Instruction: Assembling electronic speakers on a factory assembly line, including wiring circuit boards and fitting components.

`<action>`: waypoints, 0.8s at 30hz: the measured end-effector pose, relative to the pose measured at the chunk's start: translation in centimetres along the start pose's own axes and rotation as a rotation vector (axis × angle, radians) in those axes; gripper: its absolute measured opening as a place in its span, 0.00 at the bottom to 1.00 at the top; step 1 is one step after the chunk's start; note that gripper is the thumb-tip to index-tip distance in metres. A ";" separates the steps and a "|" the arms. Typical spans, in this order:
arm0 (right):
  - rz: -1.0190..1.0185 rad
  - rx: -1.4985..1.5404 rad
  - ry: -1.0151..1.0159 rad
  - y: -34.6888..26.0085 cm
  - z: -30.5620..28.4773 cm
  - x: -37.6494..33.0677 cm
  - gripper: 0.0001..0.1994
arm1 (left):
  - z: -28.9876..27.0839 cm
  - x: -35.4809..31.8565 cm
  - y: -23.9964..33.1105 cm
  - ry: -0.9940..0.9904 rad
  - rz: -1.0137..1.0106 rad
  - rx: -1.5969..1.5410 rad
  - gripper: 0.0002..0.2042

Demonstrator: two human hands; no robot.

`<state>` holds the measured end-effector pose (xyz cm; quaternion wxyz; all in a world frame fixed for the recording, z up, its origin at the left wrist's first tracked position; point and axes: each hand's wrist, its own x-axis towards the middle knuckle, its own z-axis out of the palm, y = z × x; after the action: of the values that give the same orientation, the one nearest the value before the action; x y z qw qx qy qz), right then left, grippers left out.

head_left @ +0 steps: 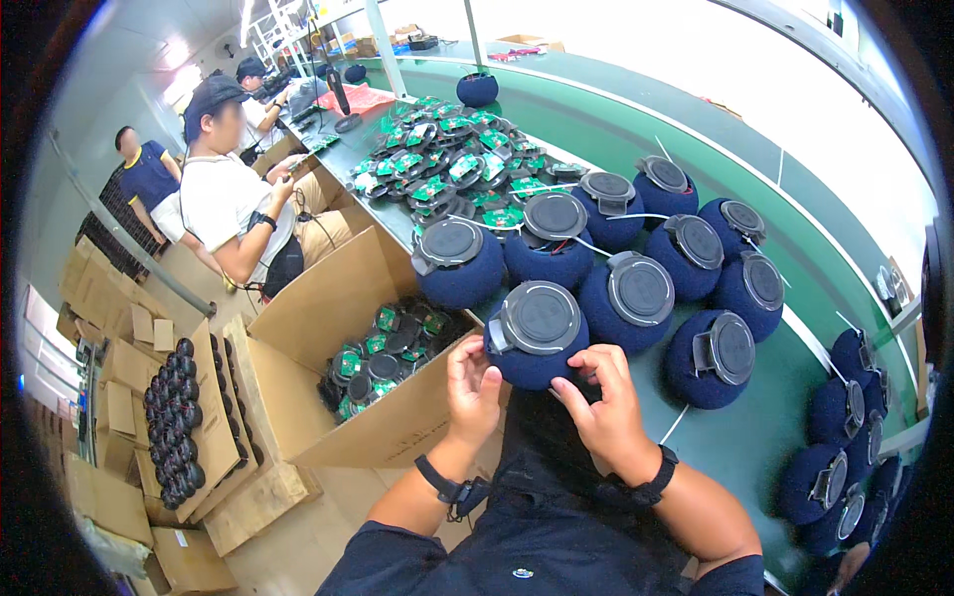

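A round, navy fabric-covered speaker (538, 372) is at the table's near edge, in front of me. On top of it lies a black disc-shaped base (540, 316) with a ribbed centre and a pale tab at its left side. My left hand (473, 393) holds the speaker's left side with curled fingers. Lower on the right side, my right hand (600, 395) grips it between thumb and fingers. Behind and to the right stand several similar speakers (625, 303), each topped with a black disc; thin white strips stick out from some.
Beyond the speakers, black discs with green circuit boards (457, 164) are heaped on the green table (636, 392). An open cardboard box (397, 442) at my left holds more. A seated person (224, 189) works farther left. More speakers (815, 482) sit at right.
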<state>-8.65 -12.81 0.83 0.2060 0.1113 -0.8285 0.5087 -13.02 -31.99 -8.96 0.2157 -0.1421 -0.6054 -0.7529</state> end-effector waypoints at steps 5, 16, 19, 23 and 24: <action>0.023 0.044 -0.094 -1.0 -2.6 -1.7 0.14 | -0.5 0.3 0.2 -0.070 -0.023 -0.133 0.25; 0.188 0.044 -0.323 0.6 -13.0 -9.4 0.04 | -1.9 1.9 0.1 0.060 0.007 0.112 0.22; 0.440 0.190 -0.317 1.4 -14.1 -10.5 0.05 | -2.1 5.1 -0.1 0.372 -0.037 0.077 0.21; 0.431 0.169 -0.380 3.1 -14.0 -10.5 0.10 | -2.1 10.5 -0.8 0.490 -0.026 0.033 0.29; 0.412 0.184 -0.319 3.3 -13.9 -10.7 0.08 | -1.7 11.4 -1.2 0.502 -0.069 0.013 0.29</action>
<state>2.73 0.79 -1.10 -0.0460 0.0374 -0.8061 0.5888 -23.42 -35.15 -4.97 0.3343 0.0715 -0.5422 -0.7676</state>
